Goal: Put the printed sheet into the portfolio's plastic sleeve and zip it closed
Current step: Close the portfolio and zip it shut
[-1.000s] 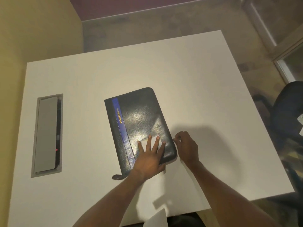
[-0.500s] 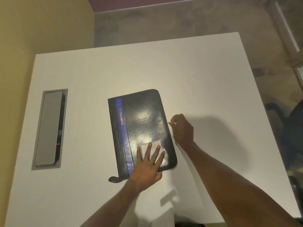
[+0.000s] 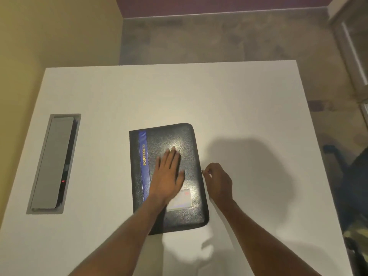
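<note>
The black leather-look zip portfolio (image 3: 189,140) lies shut, flat in the middle of the white table (image 3: 199,92), spine side to the left. And there's the shift: the left hand (image 3: 168,176) has slid up the cover. Half a second ago it sat on the near corner, and now it's planted at mid-cover, palm down, fingers straight and close together, pressing flat.

That move has uncovered a small pale rectangular card (image 3: 182,200) low on the cover, which was under the fingers before. There's a reddish mark on it, too blurred to read.

The right hand (image 3: 219,182) is tight against the portfolio's right edge, farther up that side than a second ago. Its fingers are curled in, thumb and forefinger tips (image 3: 205,172) drawn together at the seam. I can't tell whether they actually hold a zip pull; it's too small.

The sheet is hidden with the cover closed.

Now the writing: a blue vertical stripe (image 3: 143,140) runs beside the spine, and on it yellow capitals (image 3: 144,155) read "PORTFOLIO", set sideways.

Off to the left, a long grey rectangular hatch (image 3: 52,162) is set into the tabletop, with a tiny red light (image 3: 63,181) glowing in the gap at its right edge.
</note>
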`<state>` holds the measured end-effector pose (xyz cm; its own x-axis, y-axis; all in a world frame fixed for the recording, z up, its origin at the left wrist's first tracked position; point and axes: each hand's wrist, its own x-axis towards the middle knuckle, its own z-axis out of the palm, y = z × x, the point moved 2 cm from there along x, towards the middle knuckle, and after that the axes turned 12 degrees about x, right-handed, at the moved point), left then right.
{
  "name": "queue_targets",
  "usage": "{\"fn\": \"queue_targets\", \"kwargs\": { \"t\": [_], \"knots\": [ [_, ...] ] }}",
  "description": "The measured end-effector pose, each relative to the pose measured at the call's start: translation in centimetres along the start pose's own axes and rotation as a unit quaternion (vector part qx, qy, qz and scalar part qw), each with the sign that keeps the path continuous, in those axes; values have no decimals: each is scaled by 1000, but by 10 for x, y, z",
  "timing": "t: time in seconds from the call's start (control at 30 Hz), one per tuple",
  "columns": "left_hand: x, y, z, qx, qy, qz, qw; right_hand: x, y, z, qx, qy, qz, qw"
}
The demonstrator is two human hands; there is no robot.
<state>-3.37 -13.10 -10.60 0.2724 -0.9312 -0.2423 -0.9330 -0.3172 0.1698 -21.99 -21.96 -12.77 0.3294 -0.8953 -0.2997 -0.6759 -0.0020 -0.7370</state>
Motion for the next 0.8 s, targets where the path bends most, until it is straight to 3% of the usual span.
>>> {"fn": "queue_targets", "kwargs": {
  "t": [0.17, 0.3, 0.4, 0.57, 0.8],
  "knots": [
    [92, -13, -28, -25, 19, -61, 998, 3, 3, 2, -23, 6, -13, 1000],
    [131, -19, -33, -16, -13, -87, 996, 3, 4, 3, -41, 12, -31, 999],
    [138, -21, -32, 8, -31, -111, 993, 4, 4, 3, -42, 17, -37, 998],
    [134, -16, -36, 44, 10, -123, 991, 10, 2, 5, -48, 34, -50, 997],
    [130, -7, -41, 26, 25, -116, 993, 51, -13, 4, -40, 50, -70, 995]
  ]
}}
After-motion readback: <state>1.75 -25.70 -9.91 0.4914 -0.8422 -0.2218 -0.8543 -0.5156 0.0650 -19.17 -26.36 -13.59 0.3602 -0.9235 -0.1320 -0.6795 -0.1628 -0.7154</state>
